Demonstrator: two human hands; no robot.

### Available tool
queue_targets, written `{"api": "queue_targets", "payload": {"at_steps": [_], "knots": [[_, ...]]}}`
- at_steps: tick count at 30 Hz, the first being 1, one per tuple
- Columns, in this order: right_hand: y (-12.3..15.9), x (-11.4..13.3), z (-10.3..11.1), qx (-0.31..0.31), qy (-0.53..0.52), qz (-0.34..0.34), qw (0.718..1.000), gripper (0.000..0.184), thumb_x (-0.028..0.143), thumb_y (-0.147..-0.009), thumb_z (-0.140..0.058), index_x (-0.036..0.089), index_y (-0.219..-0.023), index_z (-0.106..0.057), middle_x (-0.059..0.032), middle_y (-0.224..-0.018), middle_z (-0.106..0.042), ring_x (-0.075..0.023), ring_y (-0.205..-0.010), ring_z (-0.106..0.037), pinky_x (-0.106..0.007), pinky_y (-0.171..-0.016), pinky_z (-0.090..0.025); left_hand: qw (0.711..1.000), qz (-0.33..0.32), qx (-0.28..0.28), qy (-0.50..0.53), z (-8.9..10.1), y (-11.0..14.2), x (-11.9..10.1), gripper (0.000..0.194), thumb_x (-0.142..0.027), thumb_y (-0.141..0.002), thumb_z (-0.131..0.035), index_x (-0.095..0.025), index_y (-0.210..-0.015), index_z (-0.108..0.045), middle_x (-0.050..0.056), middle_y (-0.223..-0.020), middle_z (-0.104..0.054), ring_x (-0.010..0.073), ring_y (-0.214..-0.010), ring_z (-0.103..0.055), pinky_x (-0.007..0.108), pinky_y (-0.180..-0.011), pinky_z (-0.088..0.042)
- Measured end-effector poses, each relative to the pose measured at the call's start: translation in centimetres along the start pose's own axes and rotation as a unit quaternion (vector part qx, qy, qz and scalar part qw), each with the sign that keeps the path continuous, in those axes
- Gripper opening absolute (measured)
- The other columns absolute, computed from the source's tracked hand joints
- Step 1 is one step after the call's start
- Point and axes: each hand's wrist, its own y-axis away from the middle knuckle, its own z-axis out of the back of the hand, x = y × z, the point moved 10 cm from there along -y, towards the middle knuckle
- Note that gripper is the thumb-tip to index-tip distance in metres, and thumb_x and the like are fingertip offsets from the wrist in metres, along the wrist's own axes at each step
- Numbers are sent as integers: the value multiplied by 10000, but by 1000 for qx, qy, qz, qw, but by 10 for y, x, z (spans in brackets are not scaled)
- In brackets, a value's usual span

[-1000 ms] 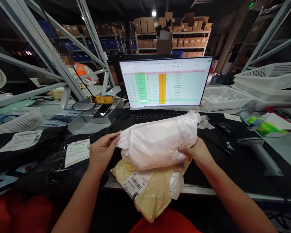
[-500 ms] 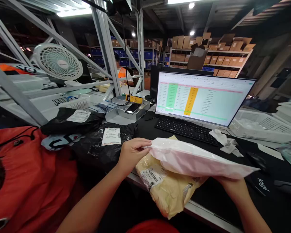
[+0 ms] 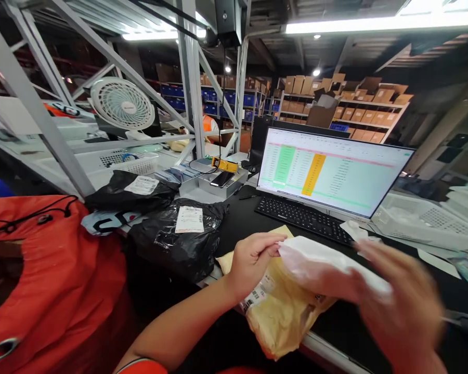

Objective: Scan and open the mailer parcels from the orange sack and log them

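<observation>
My left hand [image 3: 253, 262] pinches the left end of a white plastic mailer bag [image 3: 323, 259] and holds it just above the desk edge. My right hand [image 3: 401, 306] is smeared by motion at the bag's right side, fingers spread, over or against the bag; whether it grips is unclear. Under the white bag lies a yellow padded parcel [image 3: 284, 317] with a barcode label, hanging partly over the black desk mat [image 3: 242, 218].
A monitor [image 3: 331, 171] showing a spreadsheet and a black keyboard [image 3: 302, 218] stand behind. Black bagged parcels [image 3: 179, 234] with labels lie to the left, a large orange sack [image 3: 58, 291] beside them. White baskets [image 3: 425, 218] sit at right. A fan [image 3: 121, 105] and metal racking stand at back left, with a person in orange far behind.
The view has swung left and down. The white bag has sunk lower over the yellow parcel, and my right hand has come from under the bag's right end to move fast over it.
</observation>
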Motion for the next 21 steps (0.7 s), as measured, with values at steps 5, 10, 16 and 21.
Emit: {"api": "queue_targets", "payload": {"at_steps": [5,10,16,21], "knots": [[-52,63,-58,82,-92,74,990,68,211,-1014,-617,181,-1009,-678,-24,-922,-696,-173,-817,-630,-310,-723,-485,997,-68,0,-43,-2,-3,-22,184,-129,-907,-649,-220,-996,-781,31,-955,-798,134,-877,-742,218,-818,-595],[-51,53,-66,88,-57,26,994,170,240,-1045,-553,201,-938,-679,-25,-932,-686,-168,-831,-621,-295,-709,-470,998,42,40,1,-6,-8,4,136,-279,-927,-652,-221,-899,-772,36,-883,-774,163,-791,-715,263,-716,-601],[-33,21,-55,76,90,-4,993,223,196,-1002,-489,163,-857,-655,-133,-1162,-605,-285,-1035,-564,-434,-837,-495,992,106,-50,38,10,-26,39,239,-391,-937,-619,-189,-892,-739,68,-936,-752,183,-861,-692,287,-758,-589],[17,-55,-7,75,155,-39,984,196,284,-1029,-487,170,-952,-627,-96,-1068,-628,-272,-971,-595,-430,-842,-453,978,139,-152,43,60,-38,82,286,-449,-921,-630,-170,-913,-692,75,-981,-748,173,-850,-689,277,-766,-575]]}}
